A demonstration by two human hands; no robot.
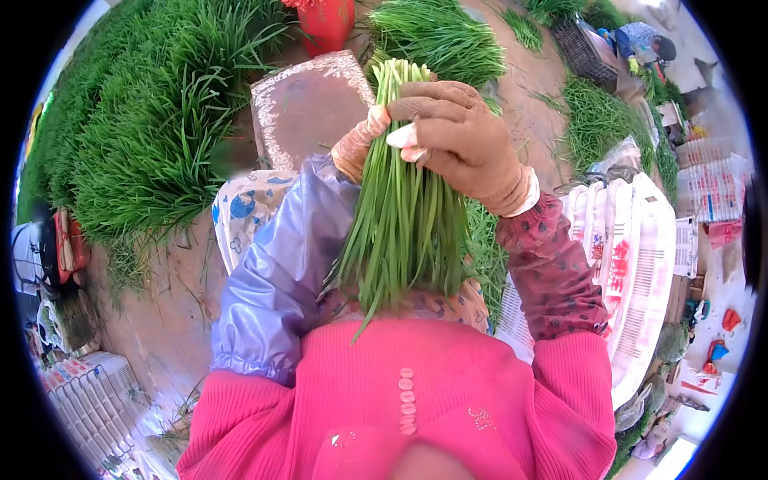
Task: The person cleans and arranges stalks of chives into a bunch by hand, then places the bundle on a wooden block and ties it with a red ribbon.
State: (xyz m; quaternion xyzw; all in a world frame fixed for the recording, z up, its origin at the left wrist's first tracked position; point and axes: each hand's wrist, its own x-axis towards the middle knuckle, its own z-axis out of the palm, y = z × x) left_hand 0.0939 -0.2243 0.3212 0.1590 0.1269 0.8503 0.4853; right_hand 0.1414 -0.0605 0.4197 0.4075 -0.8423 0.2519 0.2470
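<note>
A thick bunch of garlic chives (408,216) is held up in front of my chest, its pale cut ends at the top and its green leaves hanging down. My left hand (362,142), gloved, is closed around the bunch from the left and behind, so most of its fingers are hidden. From the right, my right hand (456,140) in a brown glove lies across the stems just below the pale ends, its fingers bent onto them. White tape or cloth covers one fingertip of this hand.
A large heap of chives (160,120) fills the left. Ahead are a worn board (312,108), a red container (326,28) and another chive pile (436,36). Stacked white plastic baskets (632,264) stand at my right. Another person (640,44) works beside a dark crate (584,52).
</note>
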